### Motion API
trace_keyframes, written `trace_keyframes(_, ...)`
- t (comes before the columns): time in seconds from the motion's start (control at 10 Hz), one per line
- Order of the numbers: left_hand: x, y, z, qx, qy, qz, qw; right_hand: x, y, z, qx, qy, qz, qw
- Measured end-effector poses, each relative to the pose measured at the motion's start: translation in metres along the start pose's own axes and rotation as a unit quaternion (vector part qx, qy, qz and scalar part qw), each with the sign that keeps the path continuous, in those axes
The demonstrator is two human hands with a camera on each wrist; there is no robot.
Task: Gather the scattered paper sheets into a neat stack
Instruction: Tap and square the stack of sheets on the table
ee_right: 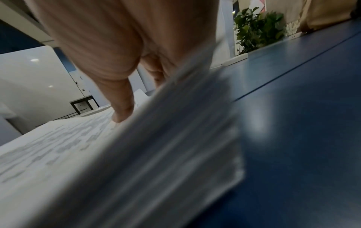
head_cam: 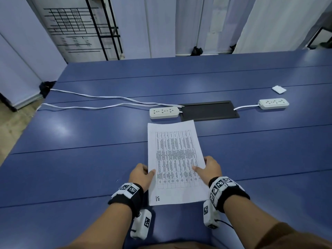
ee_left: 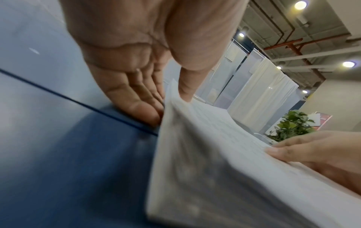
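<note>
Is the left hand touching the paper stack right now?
Touching. The left wrist view shows the left hand with its thumb on top of the paper stack and fingers against its edge.

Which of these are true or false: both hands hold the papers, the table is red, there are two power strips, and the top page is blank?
1. Both hands hold the papers. True: the left hand and right hand grip the paper stack at its two side edges.
2. The table is red. False: the table is blue.
3. Two power strips lie on the table. True: the near power strip and the far power strip.
4. The top page is blank. False: it carries a printed grid of text.
</note>
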State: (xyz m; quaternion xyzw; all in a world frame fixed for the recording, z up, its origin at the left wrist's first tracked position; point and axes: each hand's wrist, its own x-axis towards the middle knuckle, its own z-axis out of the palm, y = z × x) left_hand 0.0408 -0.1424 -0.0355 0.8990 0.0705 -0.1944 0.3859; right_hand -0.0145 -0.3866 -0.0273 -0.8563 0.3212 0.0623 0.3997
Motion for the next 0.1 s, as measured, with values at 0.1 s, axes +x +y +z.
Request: trace_keyframes(0.1,-0.0008,-0.0176,-0.0140,0.050,0.061,0.031,0.996,-0.0025,0.0113,-0.0029,-0.066,0.013,-0.024,0.997)
